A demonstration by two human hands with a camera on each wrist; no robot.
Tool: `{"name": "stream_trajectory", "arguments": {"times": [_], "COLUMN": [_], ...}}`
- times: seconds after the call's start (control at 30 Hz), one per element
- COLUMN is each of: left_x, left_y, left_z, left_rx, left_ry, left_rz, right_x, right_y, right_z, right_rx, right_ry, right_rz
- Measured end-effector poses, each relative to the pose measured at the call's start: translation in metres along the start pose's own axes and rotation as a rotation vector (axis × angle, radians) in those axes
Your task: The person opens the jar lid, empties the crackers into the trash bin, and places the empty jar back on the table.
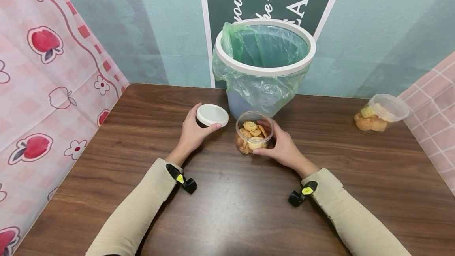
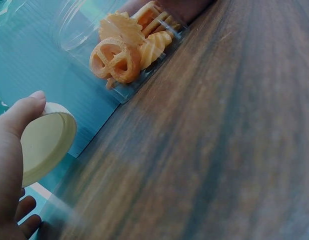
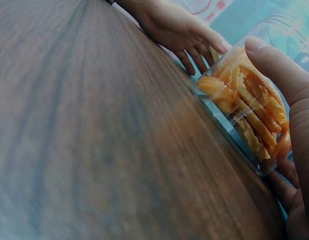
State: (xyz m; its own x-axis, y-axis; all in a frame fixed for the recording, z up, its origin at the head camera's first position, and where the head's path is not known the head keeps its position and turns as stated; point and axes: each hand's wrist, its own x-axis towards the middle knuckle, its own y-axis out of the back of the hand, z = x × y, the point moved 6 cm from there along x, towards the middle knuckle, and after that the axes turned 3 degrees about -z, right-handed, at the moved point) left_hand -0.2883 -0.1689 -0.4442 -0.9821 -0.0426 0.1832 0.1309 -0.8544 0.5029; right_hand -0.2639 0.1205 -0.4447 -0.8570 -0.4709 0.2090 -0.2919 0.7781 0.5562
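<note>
Apple-print cloth: a pink and white cloth with red apples (image 1: 45, 42) hangs along the left side of the brown wood-grain table (image 1: 227, 208).
Left hand: the left hand (image 1: 193, 133) pinches the lid between thumb and fingers; its beige sleeve comes in from the lower left.
Lid: a round white lid (image 1: 215, 114) is held off the wood, left of the uncovered jar and a little farther from the person than its mouth. The left wrist view shows part of its underside; its exact tilt is hard to tell.
Bin: a blue bin with a white ring rim (image 1: 264, 71) and a thin green plastic liner (image 1: 284, 88) stands just behind the jar; whether they touch I cannot tell.
Uncovered jar: a clear round plastic jar (image 1: 253, 141) of golden biscuits (image 1: 250, 126) stands upright on the table, its axis vertical and its mouth facing up. A gap parts it from the lid; the lid would have to go rightward to meet that mouth. The right hand is the nearer one.
Right hand: the right hand (image 1: 282, 145) grips the jar's right side, thumb on the near wall, fingers behind.
Far-right jar: a second clear jar (image 1: 394, 106) of biscuits stands well apart, near the pink tiled wall (image 1: 435, 117), touched by neither hand.
</note>
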Motion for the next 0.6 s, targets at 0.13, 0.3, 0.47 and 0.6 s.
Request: {"name": "stream_trajectory", "arguments": {"times": [0.13, 0.3, 0.47, 0.6], "left_x": [0.0000, 0.0005, -0.0003, -0.0006], "left_y": [-0.0003, -0.0009, -0.0011, -0.0013], "left_z": [-0.0008, -0.0011, 0.0001, 0.0003], "left_rx": [0.002, 0.006, 0.011, 0.021], "left_ry": [0.006, 0.008, 0.014, 0.018], "left_rz": [-0.005, -0.010, -0.021, -0.032], "right_x": [0.0004, 0.0005, -0.0001, -0.0004], "right_y": [0.0000, 0.0001, 0.0002, 0.0003], "right_z": [0.0003, 0.0014, 0.0008, 0.0003], "right_rx": [-0.002, -0.015, -0.018, -0.018], "right_ry": [-0.002, -0.007, -0.008, -0.010], "right_rz": [-0.001, 0.002, 0.000, -0.001]}}
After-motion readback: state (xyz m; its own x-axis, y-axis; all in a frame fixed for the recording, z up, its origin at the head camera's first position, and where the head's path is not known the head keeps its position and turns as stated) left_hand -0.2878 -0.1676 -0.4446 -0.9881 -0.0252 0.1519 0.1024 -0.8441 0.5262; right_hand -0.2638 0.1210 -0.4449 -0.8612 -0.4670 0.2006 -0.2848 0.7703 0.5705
